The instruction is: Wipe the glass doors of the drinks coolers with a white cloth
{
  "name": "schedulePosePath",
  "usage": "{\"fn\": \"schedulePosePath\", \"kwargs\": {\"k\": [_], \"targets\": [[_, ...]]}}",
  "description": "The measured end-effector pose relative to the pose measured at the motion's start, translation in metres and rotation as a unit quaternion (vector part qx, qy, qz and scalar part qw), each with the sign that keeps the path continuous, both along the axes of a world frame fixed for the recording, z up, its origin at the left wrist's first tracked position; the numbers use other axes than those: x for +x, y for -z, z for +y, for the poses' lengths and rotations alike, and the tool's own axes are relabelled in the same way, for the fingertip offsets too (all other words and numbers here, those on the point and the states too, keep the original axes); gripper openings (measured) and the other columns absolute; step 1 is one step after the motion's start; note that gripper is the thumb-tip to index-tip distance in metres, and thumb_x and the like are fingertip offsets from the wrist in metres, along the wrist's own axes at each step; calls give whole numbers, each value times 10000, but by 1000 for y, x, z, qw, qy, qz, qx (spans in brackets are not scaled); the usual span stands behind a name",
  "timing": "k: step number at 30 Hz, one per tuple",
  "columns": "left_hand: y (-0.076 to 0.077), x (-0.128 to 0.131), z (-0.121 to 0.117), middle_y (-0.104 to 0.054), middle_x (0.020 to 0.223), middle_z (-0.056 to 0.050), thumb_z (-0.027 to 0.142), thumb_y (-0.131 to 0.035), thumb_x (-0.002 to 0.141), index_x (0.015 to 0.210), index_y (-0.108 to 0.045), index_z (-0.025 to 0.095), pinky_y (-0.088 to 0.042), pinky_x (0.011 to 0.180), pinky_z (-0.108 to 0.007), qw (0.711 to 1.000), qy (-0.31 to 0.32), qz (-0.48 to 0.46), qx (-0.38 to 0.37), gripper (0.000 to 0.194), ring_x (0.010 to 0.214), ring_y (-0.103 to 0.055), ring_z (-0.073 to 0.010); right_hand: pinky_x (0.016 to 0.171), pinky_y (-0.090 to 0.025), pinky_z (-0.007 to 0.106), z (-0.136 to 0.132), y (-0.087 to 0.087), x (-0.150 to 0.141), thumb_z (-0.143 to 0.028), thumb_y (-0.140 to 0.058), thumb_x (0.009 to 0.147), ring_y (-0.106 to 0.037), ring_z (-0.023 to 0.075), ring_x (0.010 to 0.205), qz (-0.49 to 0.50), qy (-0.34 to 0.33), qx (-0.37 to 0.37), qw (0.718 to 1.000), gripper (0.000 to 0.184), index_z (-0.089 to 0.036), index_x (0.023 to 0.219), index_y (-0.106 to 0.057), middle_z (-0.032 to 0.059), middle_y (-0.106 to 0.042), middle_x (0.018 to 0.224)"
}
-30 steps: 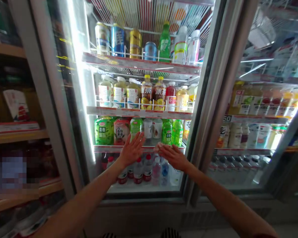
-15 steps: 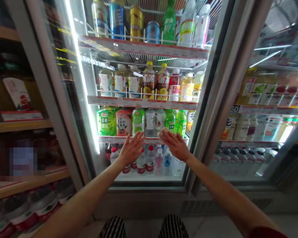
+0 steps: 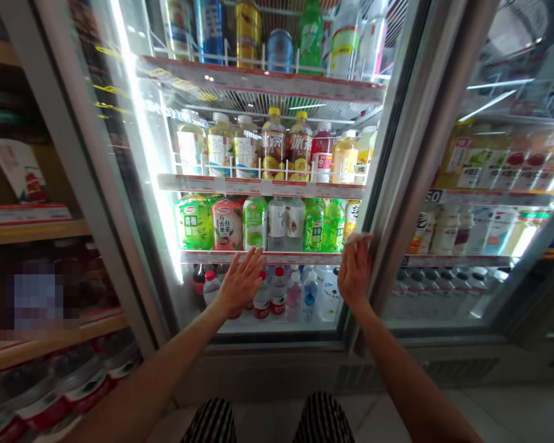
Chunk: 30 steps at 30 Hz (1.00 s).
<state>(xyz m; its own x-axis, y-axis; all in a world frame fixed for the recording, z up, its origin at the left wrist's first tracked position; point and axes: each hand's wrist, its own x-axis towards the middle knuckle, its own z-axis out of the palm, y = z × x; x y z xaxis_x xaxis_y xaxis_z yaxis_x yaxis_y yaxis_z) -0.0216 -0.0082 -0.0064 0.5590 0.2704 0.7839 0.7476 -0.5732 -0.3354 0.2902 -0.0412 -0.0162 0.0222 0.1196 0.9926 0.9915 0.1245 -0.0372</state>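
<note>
Glass fridge doors are filling the view, wooden shelving (image 3: 32,231) crowding the nine o'clock side. Left hand (image 3: 240,284) is pressing flat on the glass door (image 3: 166,295), fingers spread, gripping nothing. Right hand (image 3: 354,271) is lying open along the door's metal edge (image 3: 388,203) at three o'clock, forearm reaching straight forward.

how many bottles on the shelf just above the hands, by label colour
green-label bottles: 4
pink-label bottle: 1
white-label bottles: 2
yellow bottle at the door edge: 1
total: 8
</note>
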Motion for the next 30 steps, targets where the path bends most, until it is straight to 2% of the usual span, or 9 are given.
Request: {"fn": "schedulePosePath", "kwargs": {"k": [2, 4, 7, 10, 12, 17, 20, 24, 30], "targets": [[-2, 0, 0, -342, 1408, -108, 199, -453, 807, 1378, -272, 191, -150, 1114, -461, 1000, 3, -13, 5, 599, 1350, -198, -207, 1043, -313, 539, 12, -41, 3, -206, -332, 881, -206, 261, 1359, 30, -6, 62, 998, 560, -262, 1412, -161, 39, -142, 1499], [-3, 0, 0, -334, 1413, -116, 191, -455, 804, 1379, -265, 185, -164, 1109, -463, 1000, -1, -29, 7, 606, 1353, -186, -212, 1053, -285, 539, 18, -55, -5, -199, -329, 881, -169, 265, 1369, 27, -8, 64, 998, 569, -267, 1414, -142, 41, -115, 1505], [2, -2, -2, -331, 1413, -122, 180, -452, 803, 1371, -283, 171, -170, 1106, -461, 999, -11, -29, 7, 593, 1354, -180, -219, 1068, -263, 503, 11, -18, -31, -147, -362, 856, -158, 255, 1370, -90, -32, -42, 995, 610, -270, 1414, -147, 55, -193, 1488], [7, -7, -3, -340, 1409, -125, 185, -454, 804, 1364, -299, 168, -163, 1104, -468, 1000, -16, -19, 2, 581, 1351, -190, -227, 1106, -216, 438, -2, 25, -54, -95, -371, 832, -220, 196, 1356, -253, -81, -146, 953, 628, -274, 1404, -184, 38, -354, 1424], [8, -11, -3, -323, 1416, -128, 197, -461, 804, 1373, -279, 170, -155, 1102, -476, 999, -23, -29, -11, 598, 1351, -190, -231, 1124, -166, 435, -2, 19, -61, -95, -366, 831, -251, 174, 1346, -280, -96, -171, 940, 629, -290, 1401, -184, 22, -370, 1414], [3, -20, 1, -270, 1440, -126, 202, -466, 807, 1403, -192, 187, -137, 1104, -487, 996, -35, -82, -14, 656, 1357, -169, -227, 1107, -127, 528, 22, -52, -77, -168, -390, 841, -140, 243, 1376, -108, -62, -83, 989, 653, -291, 1417, -107, 29, -200, 1485], [5, -25, 2, -272, 1438, -125, 196, -466, 806, 1405, -187, 183, -128, 1107, -482, 997, -31, -74, -14, 662, 1359, -160, -225, 1120, -129, 491, 24, -36, -93, -140, -392, 829, -132, 217, 1379, -191, -88, -106, 972, 657, -283, 1416, -132, 17, -254, 1469], [11, -39, 2, -287, 1432, -122, 199, -464, 803, 1397, -219, 169, -108, 1113, -462, 996, -53, -67, -17, 643, 1357, -171, -219, 1145, -60, 412, 16, 3, -105, -99, -382, 821, -165, 147, 1371, -387, -137, -155, 898, 611, -248, 1394, -231, -4, -337, 1434], [8, -57, 4, -302, 1422, -144, 252, -456, 824, 1371, -280, 134, -122, 1106, -462, 992, -90, -91, -2, 587, 1353, -191, -229, 1123, -47, 504, 30, -71, -116, -162, -395, 830, -109, 221, 1383, -151, -84, -83, 981, 608, -226, 1405, -210, 44, -239, 1477]]}}
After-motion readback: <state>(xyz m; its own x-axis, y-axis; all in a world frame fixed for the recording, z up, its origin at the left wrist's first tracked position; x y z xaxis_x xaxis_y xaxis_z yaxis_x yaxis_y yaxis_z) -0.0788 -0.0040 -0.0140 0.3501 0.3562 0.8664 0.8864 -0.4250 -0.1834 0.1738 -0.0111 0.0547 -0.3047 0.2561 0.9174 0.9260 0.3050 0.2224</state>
